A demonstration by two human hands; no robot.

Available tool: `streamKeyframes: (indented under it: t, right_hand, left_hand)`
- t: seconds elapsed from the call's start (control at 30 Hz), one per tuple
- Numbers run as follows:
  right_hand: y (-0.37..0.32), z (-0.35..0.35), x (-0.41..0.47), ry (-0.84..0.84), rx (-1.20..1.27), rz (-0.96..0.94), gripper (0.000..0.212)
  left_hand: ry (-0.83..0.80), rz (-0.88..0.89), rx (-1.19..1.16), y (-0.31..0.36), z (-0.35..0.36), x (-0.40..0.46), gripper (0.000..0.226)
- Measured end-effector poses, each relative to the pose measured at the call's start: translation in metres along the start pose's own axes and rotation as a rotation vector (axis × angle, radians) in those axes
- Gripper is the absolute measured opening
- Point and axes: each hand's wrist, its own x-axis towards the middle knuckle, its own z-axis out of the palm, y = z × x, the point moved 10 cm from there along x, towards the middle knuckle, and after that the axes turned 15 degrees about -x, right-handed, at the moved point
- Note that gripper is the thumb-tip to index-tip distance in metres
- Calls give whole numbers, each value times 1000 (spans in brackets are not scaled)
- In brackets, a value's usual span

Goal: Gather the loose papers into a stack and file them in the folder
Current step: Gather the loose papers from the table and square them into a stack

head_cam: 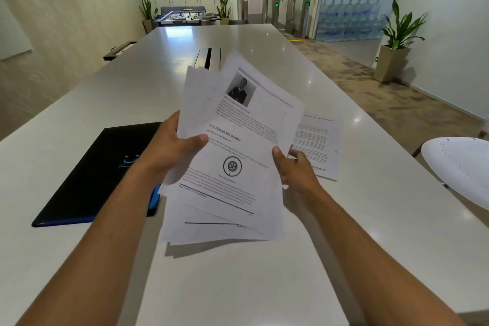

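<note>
Uneven sheaf of papers (232, 156) is held above the white table (370, 219), sheets fanned and misaligned. I log left hand (172, 151) gripping its left edge, right hand (296, 169) pinching the right edge. One printed sheet (317, 143) lies flat behind; black folder (100, 172) lies closed at left.

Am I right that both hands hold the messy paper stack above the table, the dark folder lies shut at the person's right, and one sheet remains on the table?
Not quite. The folder lies at the person's left, as the head view shows. The rest holds: left hand and right hand hold the paper stack, and one sheet remains on the table.
</note>
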Motion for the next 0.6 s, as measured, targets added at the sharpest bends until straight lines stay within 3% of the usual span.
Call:
streamKeyframes:
  t: [0.07,0.13,0.23,0.43,0.6]
  right_hand:
    - [-12,4,2,-74,175,-24,79]
    - [-30,6,3,-145,301,-109,57]
    - [-67,-7,1,-116,310,-277,32]
    - [-135,-54,-21,138,225,-580,29]
    - [-127,-57,-25,164,188,-597,53]
  left_hand:
    - [2,47,-22,11,-4,0,39]
    - [5,83,-36,18,-5,1,38]
    - [6,117,-63,22,-2,5,41]
    - [64,265,-91,47,1,14,41]
    - [114,316,-175,43,8,12,43]
